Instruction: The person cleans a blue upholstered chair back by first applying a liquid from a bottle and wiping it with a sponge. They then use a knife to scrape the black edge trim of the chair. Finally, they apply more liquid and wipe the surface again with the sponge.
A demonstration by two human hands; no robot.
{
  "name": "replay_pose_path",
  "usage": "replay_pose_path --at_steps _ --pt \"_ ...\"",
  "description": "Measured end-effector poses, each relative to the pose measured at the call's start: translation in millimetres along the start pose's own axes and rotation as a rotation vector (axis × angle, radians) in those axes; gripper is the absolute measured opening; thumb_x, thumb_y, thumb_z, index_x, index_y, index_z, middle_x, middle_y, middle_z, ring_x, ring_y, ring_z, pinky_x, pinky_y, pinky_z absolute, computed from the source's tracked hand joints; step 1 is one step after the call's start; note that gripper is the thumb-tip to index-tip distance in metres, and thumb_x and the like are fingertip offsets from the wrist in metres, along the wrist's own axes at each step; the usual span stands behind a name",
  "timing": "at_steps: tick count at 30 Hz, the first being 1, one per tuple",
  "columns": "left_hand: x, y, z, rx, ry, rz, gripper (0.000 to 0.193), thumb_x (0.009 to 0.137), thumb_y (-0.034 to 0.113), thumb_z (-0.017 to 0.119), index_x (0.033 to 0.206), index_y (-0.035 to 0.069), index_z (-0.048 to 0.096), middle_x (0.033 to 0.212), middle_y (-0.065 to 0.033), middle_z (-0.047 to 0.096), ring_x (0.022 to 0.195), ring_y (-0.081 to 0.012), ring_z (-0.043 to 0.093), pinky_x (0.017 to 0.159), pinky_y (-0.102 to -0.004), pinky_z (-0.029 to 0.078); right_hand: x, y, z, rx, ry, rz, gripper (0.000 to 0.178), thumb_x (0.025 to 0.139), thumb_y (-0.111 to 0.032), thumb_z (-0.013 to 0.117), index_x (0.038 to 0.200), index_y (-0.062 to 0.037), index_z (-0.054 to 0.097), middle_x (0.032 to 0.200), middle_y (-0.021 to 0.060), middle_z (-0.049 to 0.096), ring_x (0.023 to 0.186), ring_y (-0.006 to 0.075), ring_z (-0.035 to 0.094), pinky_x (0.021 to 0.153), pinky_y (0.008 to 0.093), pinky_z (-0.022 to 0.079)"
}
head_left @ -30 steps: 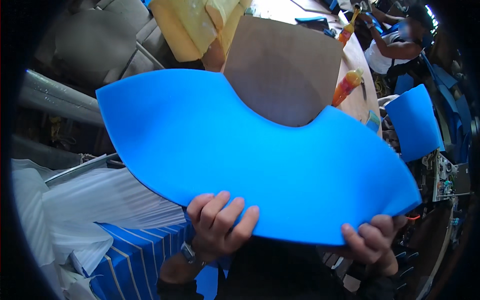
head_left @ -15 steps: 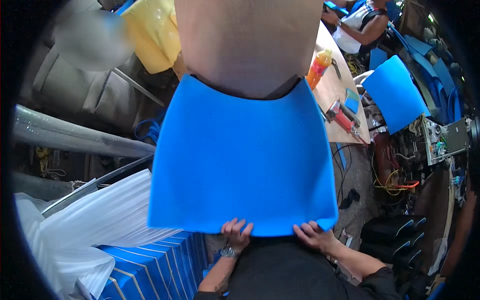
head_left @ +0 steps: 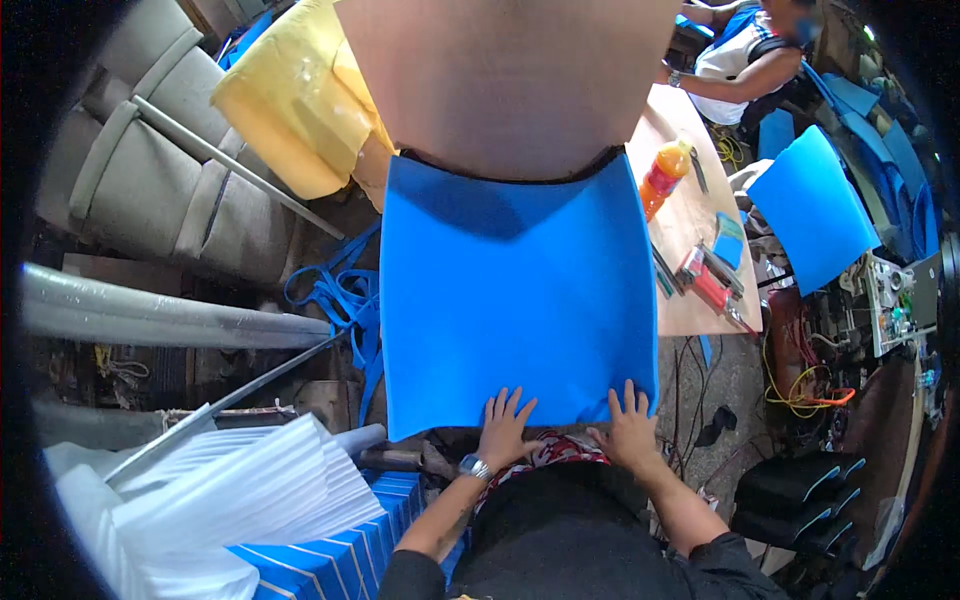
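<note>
In front of me a blue foam sheet (head_left: 520,310) lies with its far edge meeting a smooth tan panel (head_left: 505,75), whose near edge curves toward me. The sheet's sides bend upward a little. My left hand (head_left: 507,428), with a metal watch at its wrist, rests on the sheet's near edge with its fingers spread. Flat on the near right corner, my right hand (head_left: 629,430) also has its fingers apart. Neither hand grips the sheet. What supports the sheet is hidden beneath it.
On the wooden tabletop (head_left: 700,315) at right are an orange drink bottle (head_left: 664,180) and a red-handled tool (head_left: 712,290). Another person (head_left: 740,75) sits beyond. White wrapping sheets (head_left: 240,490) cover blue stacks at lower left. A grey pipe (head_left: 180,300) juts in from the left.
Both hands have gone from curled over the near edge to spread on top of the sheet. The sheet's near edge sits farther from me, and its left side has moved rightward.
</note>
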State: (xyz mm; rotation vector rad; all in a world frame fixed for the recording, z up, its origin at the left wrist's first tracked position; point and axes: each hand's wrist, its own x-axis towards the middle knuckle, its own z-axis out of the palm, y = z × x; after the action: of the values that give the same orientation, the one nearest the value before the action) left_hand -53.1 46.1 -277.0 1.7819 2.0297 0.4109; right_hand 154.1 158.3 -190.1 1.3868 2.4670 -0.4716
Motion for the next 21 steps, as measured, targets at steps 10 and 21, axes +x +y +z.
replay_pose_path --at_steps 10,21 --pt "249.9 -171.4 -289.3 0.111 0.681 -0.542 0.050 0.076 0.028 0.070 0.112 -0.003 0.054 0.110 -0.0216 0.055 0.109 -0.0356 0.049 0.090 -0.0411 0.041 297.5 -94.2 -102.1 0.688 0.049 -0.732 0.063 0.080 -0.037 0.066 0.128 -0.0021 0.045 0.130 0.0191 0.047 0.118 0.0331 0.047 0.099 0.0405 0.038" --pt "246.4 -180.0 -219.8 0.193 0.252 0.259 0.026 0.061 0.008 0.063 0.084 0.019 0.065 0.094 0.0013 0.057 0.088 -0.0235 0.050 0.078 -0.0390 0.039 455.8 -123.3 -60.5 0.321 0.515 -0.604 0.049 0.065 -0.029 0.073 0.108 -0.0126 0.057 0.109 0.0107 0.054 0.104 0.0313 0.049 0.097 0.0520 0.030"
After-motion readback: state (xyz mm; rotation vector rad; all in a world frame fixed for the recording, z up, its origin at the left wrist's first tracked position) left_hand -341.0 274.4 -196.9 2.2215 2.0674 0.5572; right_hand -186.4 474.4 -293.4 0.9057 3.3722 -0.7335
